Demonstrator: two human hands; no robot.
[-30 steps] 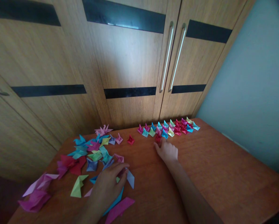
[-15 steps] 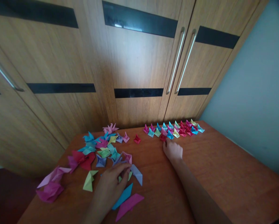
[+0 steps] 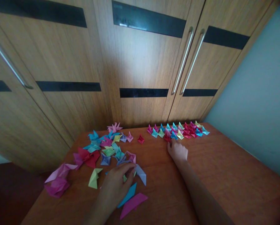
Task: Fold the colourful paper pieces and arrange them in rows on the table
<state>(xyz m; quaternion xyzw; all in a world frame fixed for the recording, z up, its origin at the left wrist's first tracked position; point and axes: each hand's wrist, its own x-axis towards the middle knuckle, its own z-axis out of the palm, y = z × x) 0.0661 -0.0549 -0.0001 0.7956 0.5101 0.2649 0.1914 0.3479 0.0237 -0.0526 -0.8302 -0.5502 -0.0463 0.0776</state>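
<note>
My right hand (image 3: 178, 152) has its fingers closed at a red origami boat (image 3: 167, 137), at the front of the rows of small folded boats (image 3: 180, 134). My left hand (image 3: 120, 178) is in a pinch, its fingertips at the lower edge of a pink origami boat (image 3: 131, 157); the exact grip is partly hidden. A green folded piece shows between its thumb and fingers. Beside the fingertips lies a lilac folded strip (image 3: 141, 175). Blue (image 3: 128, 195) and magenta folded strips (image 3: 133, 205) lie just below this hand.
A pile of folded papers, including a red one (image 3: 91, 157) and blue ones (image 3: 93, 141), covers the table's left. A single red boat (image 3: 141, 139) stands mid-table. Behind the wooden table (image 3: 215, 175) rises a wardrobe (image 3: 144, 62); a wall (image 3: 259, 93) is at right.
The view has shifted slightly, so everything appears a little further right. Both hands keep their places beside the same papers.
</note>
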